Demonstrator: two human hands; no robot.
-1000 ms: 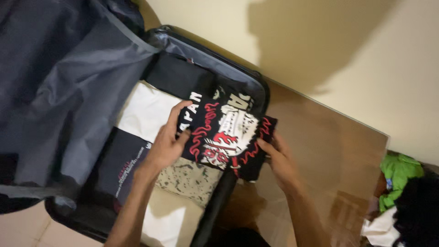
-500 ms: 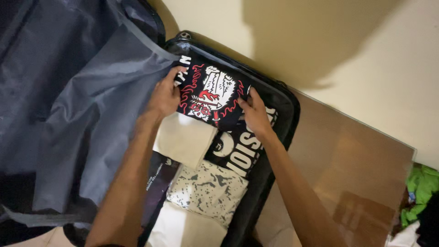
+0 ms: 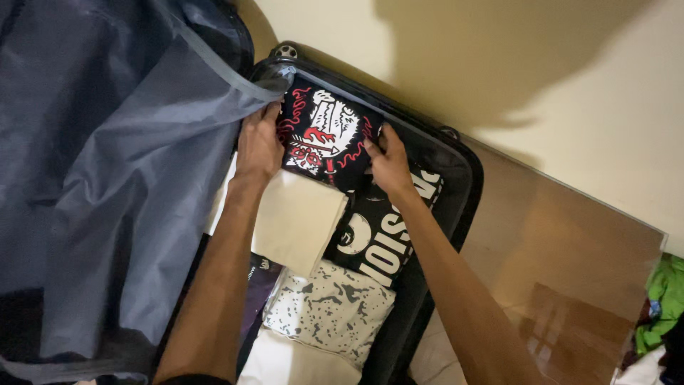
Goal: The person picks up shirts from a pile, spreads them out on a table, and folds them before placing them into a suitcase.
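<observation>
A folded black shirt with a red and white print (image 3: 320, 134) lies at the far end of an open dark suitcase (image 3: 464, 191). My left hand (image 3: 258, 146) grips its left edge and my right hand (image 3: 388, 160) presses on its right edge. Just below it lie a folded cream garment (image 3: 299, 217) and a black shirt with large white lettering (image 3: 381, 232). Nearer to me sits a white garment with dark speckles (image 3: 331, 310).
The suitcase's grey fabric lid lining (image 3: 107, 171) hangs open on the left, its edge touching my left hand. A wooden board (image 3: 570, 249) lies on the floor at the right, with green and white clothes (image 3: 659, 299) past it. A cream wall is behind.
Both hands carried the printed black shirt from over the suitcase's right rim to its far end and set it down there. The lettered black shirt came into sight.
</observation>
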